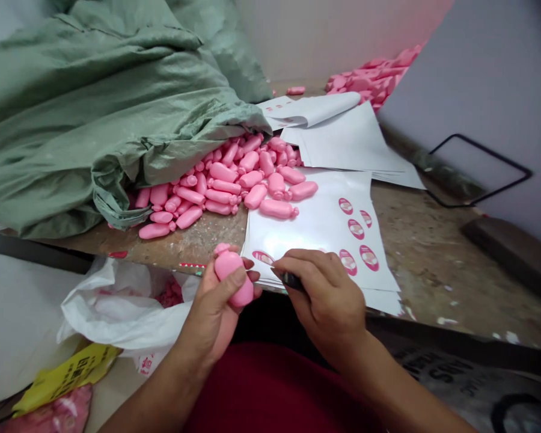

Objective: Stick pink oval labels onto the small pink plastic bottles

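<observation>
My left hand (223,300) is wrapped round a small pink bottle-shaped piece (233,276), with its knobbed end pointing up and away from me. My right hand (327,288) grips a small tool with a dark handle (293,281); its thin tip is mostly hidden by the fingers. Just left of that tip is an oval pink-and-white sticker (262,257); whether it is on the tip or on the sheet, I cannot tell. Under and beyond the right hand lies a white sticker sheet (297,234) with several oval stickers (356,229) on its right side.
Several pink pieces (223,186) spill from a large green sack (117,108) onto the worn table (433,252). More white sheets (342,141) lie behind. Another pink heap (365,81) is at the back right, near a black wire frame (478,171). A white plastic bag (130,319) hangs below the table edge.
</observation>
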A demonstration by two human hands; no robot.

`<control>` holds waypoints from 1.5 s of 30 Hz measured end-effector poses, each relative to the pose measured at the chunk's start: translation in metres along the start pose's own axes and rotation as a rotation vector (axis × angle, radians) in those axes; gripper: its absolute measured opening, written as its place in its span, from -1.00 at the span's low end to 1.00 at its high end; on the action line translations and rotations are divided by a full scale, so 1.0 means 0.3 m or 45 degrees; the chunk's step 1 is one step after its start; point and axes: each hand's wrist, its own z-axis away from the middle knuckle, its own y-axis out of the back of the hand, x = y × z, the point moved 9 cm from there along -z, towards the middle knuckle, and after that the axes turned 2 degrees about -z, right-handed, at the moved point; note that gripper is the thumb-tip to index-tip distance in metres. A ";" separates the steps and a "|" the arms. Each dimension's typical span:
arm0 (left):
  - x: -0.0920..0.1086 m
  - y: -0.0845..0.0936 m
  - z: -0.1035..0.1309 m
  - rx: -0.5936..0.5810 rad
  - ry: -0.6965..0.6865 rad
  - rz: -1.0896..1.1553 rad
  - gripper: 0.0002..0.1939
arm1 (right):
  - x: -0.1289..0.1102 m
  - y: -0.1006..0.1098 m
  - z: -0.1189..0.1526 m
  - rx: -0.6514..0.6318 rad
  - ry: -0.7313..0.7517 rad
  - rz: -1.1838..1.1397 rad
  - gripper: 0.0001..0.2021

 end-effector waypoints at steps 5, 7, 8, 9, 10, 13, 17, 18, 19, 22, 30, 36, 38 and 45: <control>-0.030 -0.033 0.004 0.033 0.029 0.016 -0.35 | -0.032 -0.024 0.024 0.000 0.173 0.105 -0.76; -0.031 -0.033 -0.003 0.057 0.011 -0.002 -0.37 | -0.036 -0.034 0.033 -0.004 0.199 0.087 -0.73; -0.029 -0.030 -0.007 0.069 -0.004 -0.015 -0.37 | -0.037 -0.039 0.038 -0.008 0.212 0.068 -0.71; -0.026 -0.027 -0.011 0.077 -0.017 -0.030 -0.37 | -0.039 -0.044 0.044 -0.015 0.223 0.044 -0.70; -0.021 -0.021 -0.015 0.089 -0.031 -0.042 -0.37 | -0.041 -0.046 0.051 -0.020 0.232 0.018 -0.70; 0.007 0.004 -0.028 0.152 -0.071 -0.080 -0.38 | -0.042 -0.051 0.072 -0.083 0.227 -0.091 -0.74; 0.060 0.020 -0.035 0.191 -0.177 -0.182 -0.40 | 0.032 -0.051 0.064 -0.220 -0.151 -0.372 -0.81; 0.069 0.016 -0.033 0.174 -0.201 -0.223 -0.42 | 0.069 -0.049 0.060 -0.220 -0.324 -0.439 -0.83; 0.072 0.012 -0.031 0.151 -0.215 -0.276 -0.43 | 0.103 -0.049 0.056 -0.221 -0.487 -0.496 -0.86; 0.059 -0.002 -0.021 0.067 -0.214 -0.489 -0.45 | 0.150 -0.074 0.033 -0.320 -0.725 -0.620 -0.86; 0.066 -0.030 -0.012 -0.148 -0.308 -0.824 -0.42 | 0.162 -0.176 0.064 -0.734 -1.028 -1.051 -0.79; 0.104 0.023 -0.045 -0.010 -0.280 -0.621 -0.42 | 0.192 -0.195 0.140 -0.481 -1.519 -1.457 -0.61; 0.066 0.033 -0.052 0.011 -0.122 -0.437 -0.45 | 0.195 -0.204 0.155 -0.418 -1.589 -1.519 -0.60; -0.035 -0.015 -0.032 -0.055 0.154 -0.082 -0.51 | 0.166 -0.235 0.200 -0.438 -1.672 -1.562 -0.63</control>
